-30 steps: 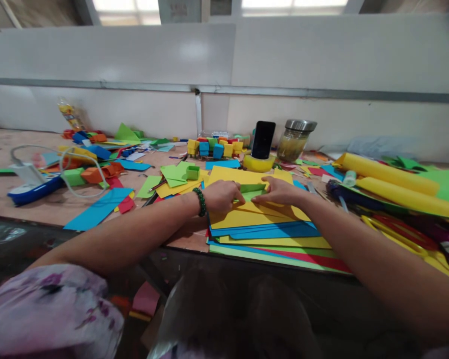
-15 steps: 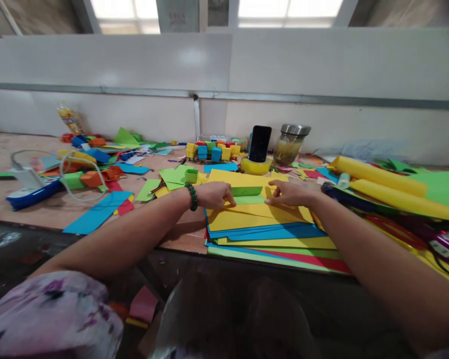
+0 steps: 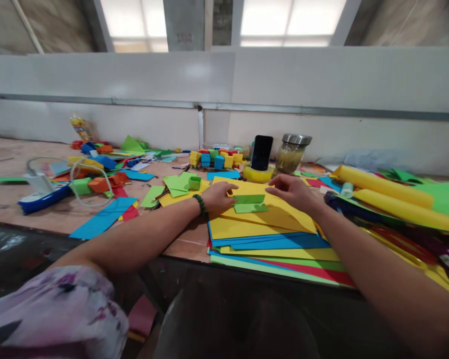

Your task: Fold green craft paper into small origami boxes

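A small green paper (image 3: 250,207), creased lengthwise with its back part raised, lies on the yellow sheets (image 3: 239,227) of a stack of coloured paper. My left hand (image 3: 220,197) is at its left edge, fingers apart; whether a fingertip touches the paper is unclear. To the right, my right hand (image 3: 287,190) hovers just off the paper's other end, its fingers curved and apart with nothing between them. Behind my left hand sits a small green folded box (image 3: 194,183), next to loose green pieces (image 3: 177,184).
Behind the stack stand a phone (image 3: 262,152) on a yellow roll (image 3: 258,174), a lidded jar (image 3: 293,153) and small coloured boxes (image 3: 217,160). Yellow rolled paper (image 3: 385,186) lies right. At left are a power strip (image 3: 45,198) with a white cable and a blue strip (image 3: 104,217).
Both hands have loosened from the green paper's ends, and its front part now shows more fully. The whole view has shifted, with the table sitting slightly lower in it.
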`<state>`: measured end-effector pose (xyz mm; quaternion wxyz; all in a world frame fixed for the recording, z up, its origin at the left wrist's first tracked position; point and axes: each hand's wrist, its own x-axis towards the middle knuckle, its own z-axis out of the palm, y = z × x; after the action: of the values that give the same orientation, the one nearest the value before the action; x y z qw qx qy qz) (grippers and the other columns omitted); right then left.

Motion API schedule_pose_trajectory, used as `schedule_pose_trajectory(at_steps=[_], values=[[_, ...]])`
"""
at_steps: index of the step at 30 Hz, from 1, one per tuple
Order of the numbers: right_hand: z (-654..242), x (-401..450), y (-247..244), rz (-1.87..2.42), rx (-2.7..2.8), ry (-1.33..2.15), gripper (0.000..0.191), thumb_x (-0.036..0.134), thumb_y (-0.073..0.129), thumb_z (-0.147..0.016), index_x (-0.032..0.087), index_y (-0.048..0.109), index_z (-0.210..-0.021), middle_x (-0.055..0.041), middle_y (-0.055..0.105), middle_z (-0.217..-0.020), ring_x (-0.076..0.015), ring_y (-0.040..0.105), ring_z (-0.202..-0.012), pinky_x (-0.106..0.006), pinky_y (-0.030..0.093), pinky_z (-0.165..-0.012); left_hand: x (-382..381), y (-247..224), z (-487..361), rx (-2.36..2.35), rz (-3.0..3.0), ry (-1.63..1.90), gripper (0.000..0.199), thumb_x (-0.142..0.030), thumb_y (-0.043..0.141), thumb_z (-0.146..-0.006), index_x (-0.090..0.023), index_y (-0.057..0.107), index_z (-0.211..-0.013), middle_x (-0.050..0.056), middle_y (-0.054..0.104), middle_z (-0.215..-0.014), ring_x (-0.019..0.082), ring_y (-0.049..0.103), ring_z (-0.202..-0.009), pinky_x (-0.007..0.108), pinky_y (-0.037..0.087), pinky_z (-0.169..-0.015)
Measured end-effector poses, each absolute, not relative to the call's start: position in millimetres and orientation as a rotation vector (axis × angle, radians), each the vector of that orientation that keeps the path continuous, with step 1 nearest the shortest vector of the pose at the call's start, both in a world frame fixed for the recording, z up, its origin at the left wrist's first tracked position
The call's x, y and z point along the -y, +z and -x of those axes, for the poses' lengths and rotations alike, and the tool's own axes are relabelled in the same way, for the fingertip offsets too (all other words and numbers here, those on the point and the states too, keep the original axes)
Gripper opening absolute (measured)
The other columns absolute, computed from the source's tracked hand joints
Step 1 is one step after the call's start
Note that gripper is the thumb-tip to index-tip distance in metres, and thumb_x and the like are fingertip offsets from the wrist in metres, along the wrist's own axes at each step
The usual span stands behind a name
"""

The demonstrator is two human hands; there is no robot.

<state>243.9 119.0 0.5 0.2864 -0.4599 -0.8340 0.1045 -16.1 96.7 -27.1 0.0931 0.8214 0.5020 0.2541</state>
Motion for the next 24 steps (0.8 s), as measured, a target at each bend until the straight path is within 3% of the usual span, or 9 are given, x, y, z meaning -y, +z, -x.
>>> schedule_pose_trajectory(at_steps=[2,7,9,11,13,16,20,24], values=[[-230,-109,-1,1.021,2.285,0.234,0.034,0.051,0.06,-0.081,0.018,0.065,-0.084,-0.0057,0.066,-0.078,-0.0175,0.059,-0.069,-0.031,0.047,-0.066,-97,-30,12,-1.493,-2.387,0.699,0.045,-0.018,0.057,-0.076,-0.014,0.063,-0.121,0.003,0.068,-0.081,0.014,0.059,-0.072,0.025,0.047,-0.071],[-200,-85,-5,0.645,2.537,-0.216,0.036,0.04,0.067,-0.079,0.019,0.065,-0.108,-0.0108,0.065,-0.101,-0.0253,0.058,-0.095,-0.038,0.046,-0.082,-80,-21,1,-1.551,-2.331,0.98,0.064,-0.011,0.057,-0.069,-0.012,0.05,-0.133,0.0,0.063,-0.074,0.014,0.055,-0.068,0.025,0.044,-0.066],[-196,-81,-5,0.594,2.596,-0.39,0.023,0.03,0.062,-0.081,0.017,0.067,-0.099,-0.0115,0.065,-0.096,-0.0251,0.058,-0.091,-0.037,0.046,-0.078,-70,-16,-6,-1.499,-2.294,1.044,0.064,-0.013,0.057,-0.071,-0.01,0.048,-0.134,-0.001,0.06,-0.07,0.013,0.053,-0.065,0.024,0.043,-0.063],[-196,-82,-5,0.591,2.637,-0.456,0.014,0.019,0.054,-0.083,0.017,0.068,-0.084,-0.0098,0.066,-0.086,-0.0228,0.059,-0.084,-0.034,0.044,-0.073,-63,-12,-10,-1.388,-2.263,0.959,0.05,-0.018,0.056,-0.076,-0.01,0.056,-0.125,-0.002,0.057,-0.066,0.011,0.051,-0.06,0.022,0.041,-0.059],[-200,-85,-6,0.624,2.676,-0.375,0.019,0.011,0.049,-0.082,0.018,0.067,-0.077,-0.0072,0.066,-0.08,-0.0197,0.06,-0.078,-0.031,0.044,-0.069,-60,-9,-10,-1.297,-2.327,0.865,0.043,-0.03,0.059,-0.079,-0.012,0.062,-0.117,0.0,0.057,-0.069,0.012,0.052,-0.063,0.023,0.042,-0.061],[-210,-91,-6,0.679,2.732,-0.132,0.019,0.011,0.051,-0.08,0.021,0.067,-0.081,-0.0045,0.069,-0.086,-0.0169,0.062,-0.078,-0.027,0.045,-0.068,-63,-7,0,-1.286,-2.565,0.761,0.051,-0.045,0.073,-0.067,-0.015,0.069,-0.108,0.006,0.059,-0.088,0.018,0.055,-0.081,0.03,0.046,-0.075],[-223,-100,-5,0.827,2.733,-0.025,0.019,0.012,0.053,-0.076,0.022,0.069,-0.078,-0.006,0.069,-0.103,-0.0202,0.063,-0.094,-0.03,0.047,-0.079,-75,-9,15,-1.374,-2.675,0.609,0.022,-0.031,0.07,-0.071,-0.022,0.076,-0.09,0.007,0.06,-0.097,0.021,0.056,-0.091,0.033,0.044,-0.085],[-226,-100,0,1.019,2.691,0.124,0.022,0.023,0.049,-0.082,0.021,0.071,-0.081,-0.0084,0.067,-0.097,-0.0221,0.062,-0.092,-0.033,0.047,-0.083,-86,-16,19,-1.506,-2.651,0.52,0.02,-0.022,0.064,-0.074,-0.024,0.077,-0.088,0.007,0.065,-0.097,0.022,0.057,-0.092,0.035,0.042,-0.088]])
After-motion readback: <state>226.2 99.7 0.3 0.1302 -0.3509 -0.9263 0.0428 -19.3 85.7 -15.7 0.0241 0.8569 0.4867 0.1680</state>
